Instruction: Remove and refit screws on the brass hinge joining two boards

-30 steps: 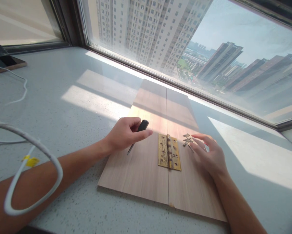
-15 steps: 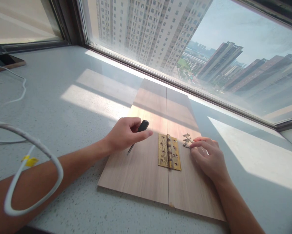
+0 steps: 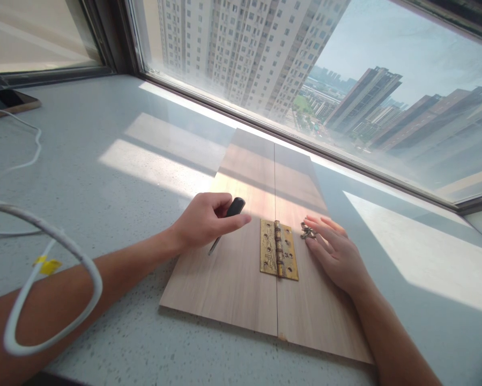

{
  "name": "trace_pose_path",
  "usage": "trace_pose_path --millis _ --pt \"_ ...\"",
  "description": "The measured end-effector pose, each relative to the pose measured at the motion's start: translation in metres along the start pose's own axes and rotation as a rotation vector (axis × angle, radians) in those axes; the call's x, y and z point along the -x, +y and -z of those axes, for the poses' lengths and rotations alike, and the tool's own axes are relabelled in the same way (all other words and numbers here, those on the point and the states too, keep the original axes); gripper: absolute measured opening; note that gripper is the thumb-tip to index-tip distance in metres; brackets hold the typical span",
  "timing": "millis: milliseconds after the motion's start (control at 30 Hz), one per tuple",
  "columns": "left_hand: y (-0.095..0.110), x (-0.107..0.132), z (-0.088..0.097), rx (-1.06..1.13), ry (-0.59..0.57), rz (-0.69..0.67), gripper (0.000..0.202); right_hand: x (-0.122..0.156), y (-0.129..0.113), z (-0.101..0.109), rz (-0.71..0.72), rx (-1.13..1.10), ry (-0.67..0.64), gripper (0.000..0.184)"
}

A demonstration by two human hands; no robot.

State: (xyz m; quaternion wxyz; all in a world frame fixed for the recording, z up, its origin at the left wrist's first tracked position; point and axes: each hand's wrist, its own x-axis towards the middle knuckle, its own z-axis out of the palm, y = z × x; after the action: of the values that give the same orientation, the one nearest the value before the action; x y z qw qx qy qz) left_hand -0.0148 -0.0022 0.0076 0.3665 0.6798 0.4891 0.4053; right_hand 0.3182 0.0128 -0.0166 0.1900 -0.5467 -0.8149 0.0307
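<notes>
My left hand (image 3: pixel 202 220) is closed around a screwdriver (image 3: pixel 236 206), its black handle up and its thin metal shaft slanting down over the left wooden board (image 3: pixel 232 289). A worn brass hinge (image 3: pixel 279 249) lies unfolded across the seam, one leaf on that board and one on the right wooden board (image 3: pixel 317 327). Beside the hinge, on the right board, is a small pile of screws (image 3: pixel 307 230). My right hand (image 3: pixel 335 249) rests there with its fingers stretched out, fingertips touching the pile and partly covering it.
A white cable (image 3: pixel 91 268) with a yellow tag loops in front of my left forearm. At the far left a dark flat device (image 3: pixel 7 102) lies on the speckled sill (image 3: pixel 116 177). The window frame (image 3: pixel 305 145) runs behind the boards.
My right hand has shifted slightly left and forward, its fingers stretching over the screws and pushing them closer together. My left hand and the screwdriver have stayed put.
</notes>
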Motion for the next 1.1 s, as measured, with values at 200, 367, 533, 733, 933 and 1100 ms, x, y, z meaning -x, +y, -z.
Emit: trace_pose_path --millis 200,367,533,733,933,1100 --pt "0.001 0.000 0.000 -0.002 -0.004 0.004 0.045 -0.003 -0.005 0.003 0.039 0.040 0.056 0.026" --pt "0.002 0.001 0.000 -0.006 -0.009 0.013 0.045 -0.004 -0.007 0.005 0.051 0.073 0.093 0.022" --pt "0.002 0.000 0.001 -0.004 -0.019 0.022 0.044 -0.005 -0.007 0.003 0.029 0.064 0.116 0.022" --pt "0.002 0.001 0.001 0.028 -0.029 0.038 0.045 -0.003 -0.010 0.002 0.008 0.043 0.186 0.025" --pt "0.001 -0.001 0.000 0.042 -0.035 0.017 0.044 0.000 -0.010 0.001 -0.042 -0.029 0.277 0.023" --pt "0.001 -0.001 0.001 0.101 0.014 0.025 0.043 0.003 0.000 0.000 -0.187 -0.099 0.382 0.024"
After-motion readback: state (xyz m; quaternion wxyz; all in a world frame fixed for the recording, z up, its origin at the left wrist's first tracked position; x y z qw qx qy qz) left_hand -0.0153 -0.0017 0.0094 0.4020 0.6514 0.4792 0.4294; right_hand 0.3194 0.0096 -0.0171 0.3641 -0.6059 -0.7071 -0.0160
